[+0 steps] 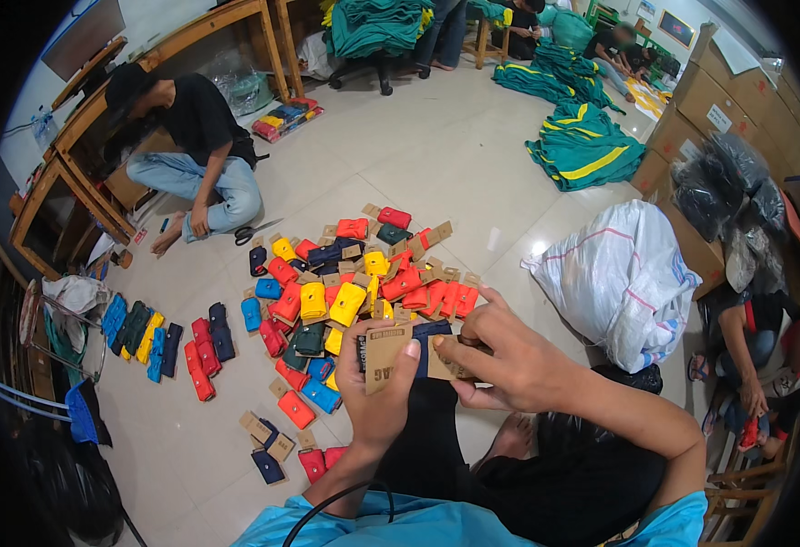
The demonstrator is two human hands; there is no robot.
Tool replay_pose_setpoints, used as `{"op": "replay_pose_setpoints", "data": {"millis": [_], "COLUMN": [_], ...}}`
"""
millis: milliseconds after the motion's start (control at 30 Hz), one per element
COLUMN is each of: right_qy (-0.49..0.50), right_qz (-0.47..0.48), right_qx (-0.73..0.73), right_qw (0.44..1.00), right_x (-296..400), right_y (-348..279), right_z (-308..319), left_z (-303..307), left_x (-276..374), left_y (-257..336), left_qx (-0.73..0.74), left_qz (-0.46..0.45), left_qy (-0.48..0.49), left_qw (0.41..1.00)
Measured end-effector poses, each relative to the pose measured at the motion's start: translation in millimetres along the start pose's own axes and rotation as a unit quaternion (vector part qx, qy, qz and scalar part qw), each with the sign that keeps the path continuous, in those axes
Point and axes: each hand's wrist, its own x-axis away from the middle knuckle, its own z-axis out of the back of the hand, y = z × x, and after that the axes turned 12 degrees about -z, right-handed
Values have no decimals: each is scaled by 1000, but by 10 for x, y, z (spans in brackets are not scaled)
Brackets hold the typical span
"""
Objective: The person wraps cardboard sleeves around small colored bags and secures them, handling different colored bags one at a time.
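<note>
My left hand (371, 414) grips a brown cardboard tag (386, 366) with printed lettering, its thumb pressed on the card's edge. Between both hands is a folded navy fabric pouch (430, 331), partly hidden by the fingers. My right hand (509, 352) pinches the brown card flap (444, 366) on the pouch's other side. Just beyond, a loose pile of folded snap pouches covers the floor: a yellow pouch (347, 304), a red pouch (400, 282) and a dark green pouch (307, 340) are among them, many with card tags.
Pouches lie in rows at left, including a red row (199, 369). Scissors (253, 232) lie near a seated person (198, 143). A white woven sack (619, 287) stands at right before stacked cartons (728, 102). Green garments (585, 150) lie farther back. Another person's hand (754, 396) is at far right.
</note>
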Motion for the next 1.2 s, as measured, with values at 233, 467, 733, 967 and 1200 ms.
{"op": "replay_pose_setpoints", "data": {"millis": [233, 467, 733, 967, 1200], "right_qy": [-7, -15, -11, -24, -42], "right_qz": [37, 57, 42, 13, -21], "right_qx": [42, 26, -11, -68, -64], "right_qw": [998, 998, 999, 997, 997], "right_x": [-11, 43, 88, 104, 122], "right_y": [6, 95, 147, 147, 62], "right_z": [8, -80, -179, -149, -180], "left_z": [-14, 18, 12, 82, 114], "left_x": [77, 50, 12, -72, -78], "left_y": [-166, -71, -66, -142, -83], "left_qx": [-33, -61, -56, 65, 52], "left_qz": [-100, -51, -16, 63, 70], "left_qy": [-5, -35, -23, -57, -82], "left_qw": [994, 996, 998, 994, 993]}}
